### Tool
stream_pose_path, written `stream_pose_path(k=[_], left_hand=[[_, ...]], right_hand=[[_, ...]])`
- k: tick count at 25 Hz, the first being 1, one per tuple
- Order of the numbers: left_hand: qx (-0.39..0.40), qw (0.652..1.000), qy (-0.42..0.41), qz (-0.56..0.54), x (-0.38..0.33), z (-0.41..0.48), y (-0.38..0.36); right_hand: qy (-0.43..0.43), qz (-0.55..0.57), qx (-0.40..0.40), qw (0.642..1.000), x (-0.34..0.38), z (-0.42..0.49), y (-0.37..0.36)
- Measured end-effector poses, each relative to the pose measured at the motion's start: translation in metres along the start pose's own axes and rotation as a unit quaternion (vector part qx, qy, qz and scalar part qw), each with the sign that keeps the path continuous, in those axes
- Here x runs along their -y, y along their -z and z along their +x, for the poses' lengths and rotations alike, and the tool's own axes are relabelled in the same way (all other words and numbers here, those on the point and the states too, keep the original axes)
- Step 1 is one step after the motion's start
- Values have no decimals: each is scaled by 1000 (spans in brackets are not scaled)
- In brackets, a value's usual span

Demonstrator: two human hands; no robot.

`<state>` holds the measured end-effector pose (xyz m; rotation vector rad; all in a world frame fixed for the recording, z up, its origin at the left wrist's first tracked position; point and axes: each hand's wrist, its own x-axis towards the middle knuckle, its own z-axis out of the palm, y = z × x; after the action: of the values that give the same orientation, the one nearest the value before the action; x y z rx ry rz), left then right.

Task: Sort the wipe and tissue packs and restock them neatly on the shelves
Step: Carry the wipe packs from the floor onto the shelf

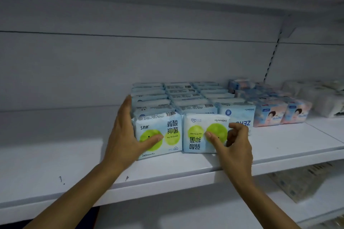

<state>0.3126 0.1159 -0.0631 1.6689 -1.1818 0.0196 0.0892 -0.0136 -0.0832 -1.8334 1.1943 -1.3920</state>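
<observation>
Several light-blue packs with green circles stand in rows on the white shelf [55, 156]. My left hand [126, 135] lies flat against the left side of the front-left pack [167, 128], its thumb pressing the pack's face. My right hand [232, 145] touches the front-middle pack [197, 126], which stands upside down; the thumb presses its face while the other fingers curl loosely in front of the pack's right edge. To their right stands a blue pack [240, 115] with upside-down lettering.
Further right on the same shelf are pink-and-blue packs [270, 113] showing a baby, then white packs [327, 102]. The left half of the shelf is bare. A lower shelf at the bottom right holds flat packs [301, 182].
</observation>
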Motion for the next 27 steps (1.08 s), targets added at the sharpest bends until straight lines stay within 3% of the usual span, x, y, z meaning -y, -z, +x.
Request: stream_pose_path(k=[8,13,16,18,20,21,23,27], left_hand=[[56,989,73,-117,10,6,-1],[33,993,49,-104,11,6,-2],[-49,993,-98,45,8,4,4],[-123,930,-284,196,3,0,4],[-107,843,-444,284,-1,-4,-1],[-74,820,-476,309,0,-5,-3],[-28,811,-472,344,0,-5,-5],[-11,816,-435,381,-4,-9,-4]], right_hand=[[56,-94,59,992,-6,-3,-5],[68,-108,54,990,-6,-4,-6],[68,-109,34,991,-6,-6,-8],[80,-110,-10,991,-8,-8,-10],[151,-117,-58,980,-12,-8,-12],[196,-130,-69,969,-14,-9,-11],[243,-149,-62,957,-16,-9,-10],[228,-150,-3,962,-16,-7,-2]])
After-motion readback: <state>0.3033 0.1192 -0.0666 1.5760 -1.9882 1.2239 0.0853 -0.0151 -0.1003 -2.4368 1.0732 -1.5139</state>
